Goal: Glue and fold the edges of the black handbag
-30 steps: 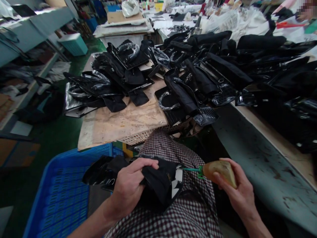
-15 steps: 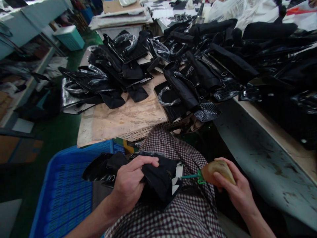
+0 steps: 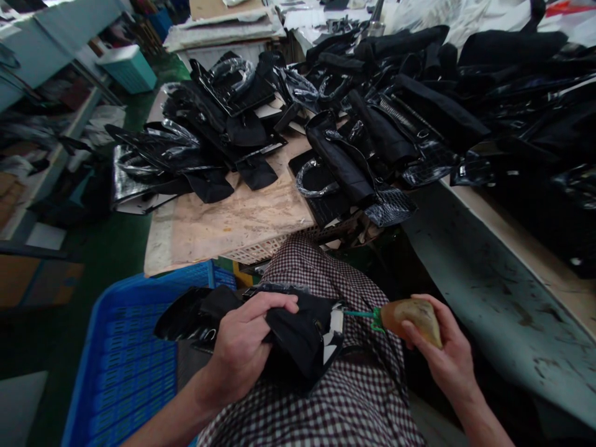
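A black handbag piece (image 3: pixel 298 338) lies across my lap on a checked apron (image 3: pixel 326 273). My left hand (image 3: pixel 244 344) is closed around its dark fabric, with the thumb pressed on top. At the piece's right end a white strip of backing (image 3: pixel 334 329) shows. In my right hand (image 3: pixel 444 347) is a soft squeeze bottle (image 3: pixel 412 318) of amber liquid, held on its side. Its thin green nozzle (image 3: pixel 358 314) points left, and the tip is at the upper end of the white strip. Whether the tip touches the strip I cannot tell.
A blue plastic basket (image 3: pixel 125 354) stands to my left. In front is a wooden table (image 3: pixel 223 226) bearing several black bag pieces (image 3: pixel 190 146), some with plastic-wrapped handles. More black pieces (image 3: pixel 465 112) are heaped at the right, above a grey-green sheet (image 3: pixel 488 298).
The bottle's nozzle tip has moved upward along the white strip's edge, and my right hand has shifted slightly. My left hand and the bag piece stay nearly still.
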Tool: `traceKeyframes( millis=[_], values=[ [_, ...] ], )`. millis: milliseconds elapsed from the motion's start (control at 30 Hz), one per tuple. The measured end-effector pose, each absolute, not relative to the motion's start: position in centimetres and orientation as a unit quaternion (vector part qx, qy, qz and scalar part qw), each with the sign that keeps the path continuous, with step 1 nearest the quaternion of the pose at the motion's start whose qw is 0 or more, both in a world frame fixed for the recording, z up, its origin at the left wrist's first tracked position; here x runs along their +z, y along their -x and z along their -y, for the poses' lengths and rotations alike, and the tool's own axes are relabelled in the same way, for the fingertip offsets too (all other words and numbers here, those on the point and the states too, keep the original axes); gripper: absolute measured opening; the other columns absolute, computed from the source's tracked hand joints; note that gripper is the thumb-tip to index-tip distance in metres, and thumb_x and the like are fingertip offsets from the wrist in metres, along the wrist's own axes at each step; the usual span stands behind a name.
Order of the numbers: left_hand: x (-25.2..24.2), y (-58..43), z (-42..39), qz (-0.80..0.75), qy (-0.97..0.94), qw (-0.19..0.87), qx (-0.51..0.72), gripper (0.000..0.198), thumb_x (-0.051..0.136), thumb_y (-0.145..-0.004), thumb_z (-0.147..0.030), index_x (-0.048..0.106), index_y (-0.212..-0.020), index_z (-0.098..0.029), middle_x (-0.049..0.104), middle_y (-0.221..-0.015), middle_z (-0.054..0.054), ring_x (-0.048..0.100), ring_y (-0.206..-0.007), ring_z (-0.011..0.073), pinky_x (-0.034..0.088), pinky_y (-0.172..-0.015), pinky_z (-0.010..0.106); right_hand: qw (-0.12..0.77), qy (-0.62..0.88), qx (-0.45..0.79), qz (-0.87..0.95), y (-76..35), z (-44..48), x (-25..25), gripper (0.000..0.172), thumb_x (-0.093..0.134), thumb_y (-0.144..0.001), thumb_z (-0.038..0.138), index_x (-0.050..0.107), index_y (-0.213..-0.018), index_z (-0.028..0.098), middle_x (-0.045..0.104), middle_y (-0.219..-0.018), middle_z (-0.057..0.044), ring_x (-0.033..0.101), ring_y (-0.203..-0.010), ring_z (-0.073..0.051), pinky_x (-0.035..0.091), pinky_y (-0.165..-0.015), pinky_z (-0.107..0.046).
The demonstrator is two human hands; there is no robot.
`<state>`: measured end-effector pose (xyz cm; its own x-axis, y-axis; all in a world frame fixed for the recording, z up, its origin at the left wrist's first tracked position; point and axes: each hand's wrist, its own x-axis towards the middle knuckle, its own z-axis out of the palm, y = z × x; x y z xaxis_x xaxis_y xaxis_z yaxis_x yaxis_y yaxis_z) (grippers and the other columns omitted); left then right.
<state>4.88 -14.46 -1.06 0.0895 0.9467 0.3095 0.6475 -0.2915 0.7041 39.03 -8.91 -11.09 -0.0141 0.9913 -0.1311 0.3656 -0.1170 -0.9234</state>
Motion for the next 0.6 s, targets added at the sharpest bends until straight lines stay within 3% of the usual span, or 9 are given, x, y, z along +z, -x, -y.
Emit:
traceKeyframes(
  millis=[233,467,600],
  values=[
    [-1.1,-5.2,15.0,-0.544,-0.722,0.19,0.382,0.024,0.052,-0.092,0.001,0.07,-0.096,-0.013,0.075,-0.104,0.008,0.073,-0.101,0.0137,0.057,-0.095,0.019,0.306,0.616,0.513,0.513,-39.2,9.2,-9.8,0.053,0.082,-0.077,0.049,0.064,-0.119,0.023,0.065,-0.103,-0.007,0.063,-0.074,-0.025,0.052,-0.042,-0.025],
    [-1.4,-5.6,15.8,-0.543,-0.722,0.196,0.381,0.023,0.052,-0.093,0.001,0.069,-0.097,-0.014,0.075,-0.102,0.007,0.073,-0.102,0.0143,0.057,-0.095,0.02,0.321,0.644,0.509,0.472,-38.6,9.4,-9.8,0.055,0.085,-0.073,0.051,0.065,-0.116,0.022,0.066,-0.103,-0.007,0.062,-0.069,-0.023,0.053,-0.041,-0.027],
    [-1.3,-5.6,16.1,-0.55,-0.716,0.204,0.377,0.024,0.052,-0.093,0.0,0.069,-0.1,-0.014,0.075,-0.103,0.008,0.073,-0.102,0.0154,0.059,-0.094,0.022,0.347,0.631,0.512,0.469,-38.7,10.1,-9.9,0.05,0.08,-0.08,0.05,0.064,-0.118,0.022,0.066,-0.099,-0.006,0.061,-0.062,-0.022,0.051,-0.036,-0.027]
  ],
)
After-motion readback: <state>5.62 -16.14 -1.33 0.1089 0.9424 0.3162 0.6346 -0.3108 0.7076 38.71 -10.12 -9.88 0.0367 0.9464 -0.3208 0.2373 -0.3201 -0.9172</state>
